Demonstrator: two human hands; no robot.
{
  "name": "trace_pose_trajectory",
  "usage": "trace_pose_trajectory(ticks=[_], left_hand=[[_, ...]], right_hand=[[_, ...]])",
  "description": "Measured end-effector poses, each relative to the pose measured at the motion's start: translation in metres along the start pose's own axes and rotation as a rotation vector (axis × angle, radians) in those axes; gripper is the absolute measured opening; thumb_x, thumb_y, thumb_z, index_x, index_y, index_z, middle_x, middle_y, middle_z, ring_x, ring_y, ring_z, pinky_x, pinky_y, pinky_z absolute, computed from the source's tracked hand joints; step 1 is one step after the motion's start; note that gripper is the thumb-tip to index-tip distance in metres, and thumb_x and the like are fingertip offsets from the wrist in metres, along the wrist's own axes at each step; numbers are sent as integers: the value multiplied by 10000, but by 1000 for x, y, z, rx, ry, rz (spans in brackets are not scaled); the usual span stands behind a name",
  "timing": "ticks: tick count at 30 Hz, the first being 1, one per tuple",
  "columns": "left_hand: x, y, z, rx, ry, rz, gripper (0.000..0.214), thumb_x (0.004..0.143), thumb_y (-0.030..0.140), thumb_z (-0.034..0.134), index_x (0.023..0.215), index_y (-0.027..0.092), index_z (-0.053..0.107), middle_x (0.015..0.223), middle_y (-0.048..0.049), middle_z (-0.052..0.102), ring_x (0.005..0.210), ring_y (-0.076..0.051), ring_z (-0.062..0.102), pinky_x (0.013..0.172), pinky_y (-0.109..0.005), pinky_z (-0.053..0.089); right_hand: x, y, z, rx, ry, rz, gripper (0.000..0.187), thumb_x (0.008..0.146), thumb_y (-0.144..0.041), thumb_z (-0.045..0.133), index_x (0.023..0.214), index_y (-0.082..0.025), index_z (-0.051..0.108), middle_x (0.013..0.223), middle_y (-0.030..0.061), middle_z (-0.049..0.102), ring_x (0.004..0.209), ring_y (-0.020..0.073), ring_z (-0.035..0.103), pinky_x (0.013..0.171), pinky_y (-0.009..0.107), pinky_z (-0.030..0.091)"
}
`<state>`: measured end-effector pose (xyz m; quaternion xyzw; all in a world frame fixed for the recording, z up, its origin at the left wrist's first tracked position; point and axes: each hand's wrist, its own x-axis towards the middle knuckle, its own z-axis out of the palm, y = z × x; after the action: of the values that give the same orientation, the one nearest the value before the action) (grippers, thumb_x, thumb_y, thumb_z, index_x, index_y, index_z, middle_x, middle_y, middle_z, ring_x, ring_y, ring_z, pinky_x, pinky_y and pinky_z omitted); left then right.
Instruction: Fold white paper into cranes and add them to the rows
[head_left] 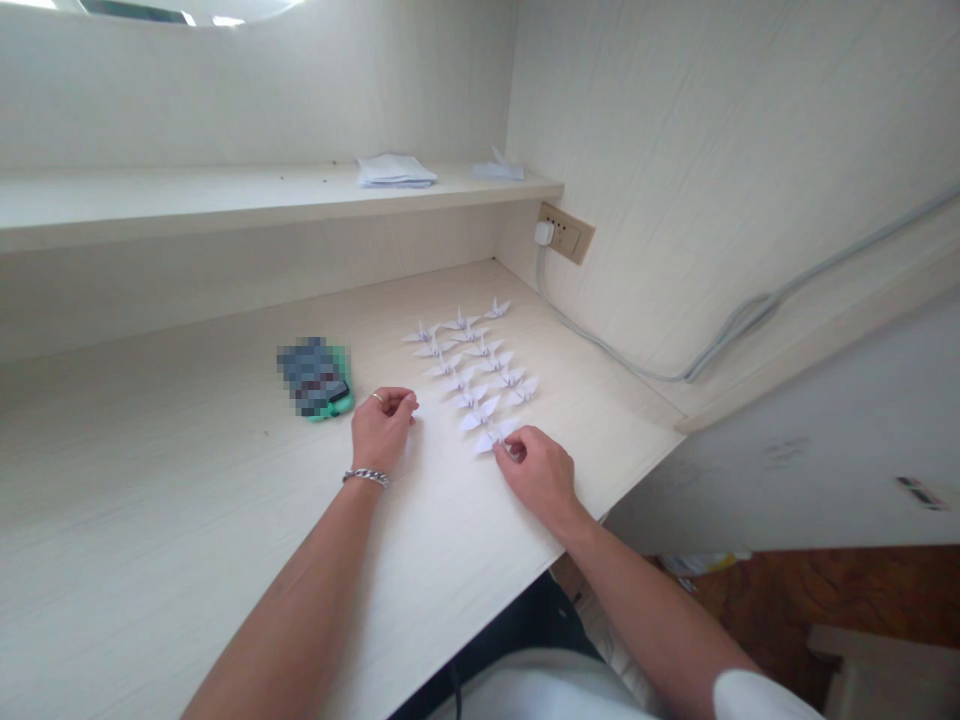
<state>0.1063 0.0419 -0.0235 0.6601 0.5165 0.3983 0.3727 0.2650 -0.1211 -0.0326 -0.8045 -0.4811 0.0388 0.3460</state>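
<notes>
Several small white origami cranes (470,392) stand on the pale desk (225,480) in uneven rows that run away from me. My right hand (538,475) is at the nearest crane (491,438), thumb and forefinger pinched on its right side. That crane rests on or just above the desk; its right wing is partly covered by my fingers. To the left of the rows, my left hand (382,425) is low over the desk with its fingers curled closed, and I see nothing in it. It wears a ring and a chain bracelet (367,477).
A phone (311,378) with a green edge, its screen blurred, lies left of my left hand. Folded white paper (396,171) and another paper piece (498,170) sit on the shelf (225,205). A cable (600,347) runs from the wall socket (568,234) along the right wall.
</notes>
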Motion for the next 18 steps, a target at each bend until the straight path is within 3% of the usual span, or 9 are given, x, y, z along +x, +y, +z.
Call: trace_pose_trajectory(ticks=[6, 9, 13, 18], left_hand=[[-1, 1, 0, -3, 4, -9, 214, 752, 337, 605, 845, 153, 662, 722, -49, 725, 552, -134, 630, 567, -237, 478], [-1, 1, -1, 1, 9, -12, 236, 759, 356, 605, 866, 154, 662, 724, -48, 725, 546, -135, 626, 558, -239, 470], [2, 0, -3, 72, 27, -1, 294, 798, 425, 565, 875, 160, 666, 713, -43, 720, 552, -146, 620, 546, -250, 448], [2, 4, -4, 272, 8, 33, 351, 848, 469, 490, 822, 184, 695, 621, -15, 689, 532, -153, 600, 572, -267, 433]], right_hand=[[0, 4, -9, 115, -28, 37, 210, 800, -417, 625, 795, -208, 652, 731, 11, 683, 679, 161, 624, 662, 271, 446], [19, 15, -18, 220, -7, 56, 271, 830, -462, 578, 779, -207, 655, 725, 18, 697, 664, 162, 629, 667, 275, 460], [80, 39, -22, 265, 102, 55, 258, 841, -424, 560, 814, -193, 670, 779, 37, 718, 720, 172, 651, 691, 273, 476], [171, 65, -3, 195, 107, 86, 185, 826, -308, 563, 862, -181, 694, 858, 60, 732, 804, 182, 670, 760, 285, 487]])
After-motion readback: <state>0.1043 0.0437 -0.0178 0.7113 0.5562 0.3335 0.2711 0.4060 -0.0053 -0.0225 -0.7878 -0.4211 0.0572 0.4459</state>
